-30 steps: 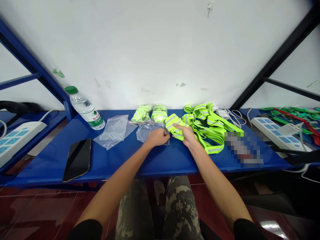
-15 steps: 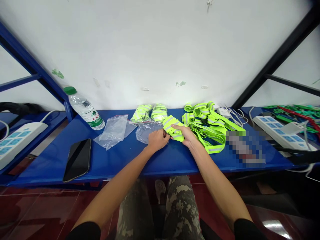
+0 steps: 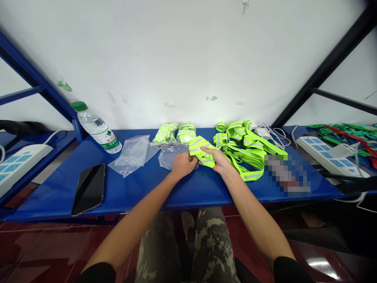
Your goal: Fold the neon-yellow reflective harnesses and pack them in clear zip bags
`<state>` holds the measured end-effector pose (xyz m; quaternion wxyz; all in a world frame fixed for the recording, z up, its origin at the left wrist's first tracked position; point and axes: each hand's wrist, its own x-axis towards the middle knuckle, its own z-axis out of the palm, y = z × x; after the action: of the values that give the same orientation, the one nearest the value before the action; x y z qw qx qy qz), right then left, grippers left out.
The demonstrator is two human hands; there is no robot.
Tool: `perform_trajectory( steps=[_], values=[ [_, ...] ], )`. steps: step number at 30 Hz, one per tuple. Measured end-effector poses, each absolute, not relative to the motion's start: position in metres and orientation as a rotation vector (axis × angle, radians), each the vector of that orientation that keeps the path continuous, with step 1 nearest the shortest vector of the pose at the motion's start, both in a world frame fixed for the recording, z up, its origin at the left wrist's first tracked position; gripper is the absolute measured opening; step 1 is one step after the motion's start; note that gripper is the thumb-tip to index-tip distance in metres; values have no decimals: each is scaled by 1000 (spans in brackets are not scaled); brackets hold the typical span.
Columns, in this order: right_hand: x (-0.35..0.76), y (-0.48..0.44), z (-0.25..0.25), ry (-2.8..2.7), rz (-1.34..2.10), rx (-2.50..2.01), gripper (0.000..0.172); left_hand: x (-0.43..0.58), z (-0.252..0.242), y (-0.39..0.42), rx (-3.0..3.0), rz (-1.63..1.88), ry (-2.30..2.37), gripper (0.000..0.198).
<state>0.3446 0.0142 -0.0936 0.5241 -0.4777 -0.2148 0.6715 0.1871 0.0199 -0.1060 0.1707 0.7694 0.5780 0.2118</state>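
Note:
My right hand (image 3: 219, 159) grips a folded bundle of neon yellow reflective strap (image 3: 200, 151) with grey stripes, its thumb on top. At the bundle's lower left, my left hand (image 3: 183, 164) is closed with curled fingers; what they pinch is hidden. A clear plastic bag (image 3: 169, 155) lies flat just behind my left hand, partly covered by it. Beyond it, by the wall, two more folded reflective straps sit in clear bags: one bagged strap (image 3: 165, 133) on the left and another bagged strap (image 3: 186, 132) beside it. Loose reflective straps (image 3: 250, 157) lie heaped right of my right hand.
On the blue table (image 3: 141, 196), clear zip bags (image 3: 132, 153), a water bottle (image 3: 98, 127) and a black phone (image 3: 88, 189) are at the left. A white cable (image 3: 278, 135) and a blurred-out patch are at the right. Power strips flank the table.
The folded strap bundle has turned slightly in my right hand, and its left end looks more spread. Both hands stay close together at nearly the same place. The view has shifted a little.

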Motion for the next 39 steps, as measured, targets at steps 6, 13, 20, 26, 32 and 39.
perform_trajectory(
  steps=[6, 13, 20, 26, 32, 39],
  values=[
    [344, 14, -94, -518, 1577, -1163, 25, 182, -102, 22, 2168, 767, 1632, 19],
    [342, 10, -91, -548, 1559, -1200, 29, 172, -91, 26, 2242, 905, 1689, 18],
    [347, 12, -92, -614, 1436, -1199, 36, 157, -85, 33, 2392, 873, 1787, 10],
    [343, 11, -100, -872, 1223, -1305, 32, 156, -84, 32, 2395, 865, 1809, 12],
    [344, 15, -110, -974, 929, -1400, 32, 159, -85, 29, 2380, 906, 1782, 14],
    [344, 12, -107, -1193, 921, -1424, 22, 165, -86, 26, 2318, 910, 1739, 13]
  ],
)
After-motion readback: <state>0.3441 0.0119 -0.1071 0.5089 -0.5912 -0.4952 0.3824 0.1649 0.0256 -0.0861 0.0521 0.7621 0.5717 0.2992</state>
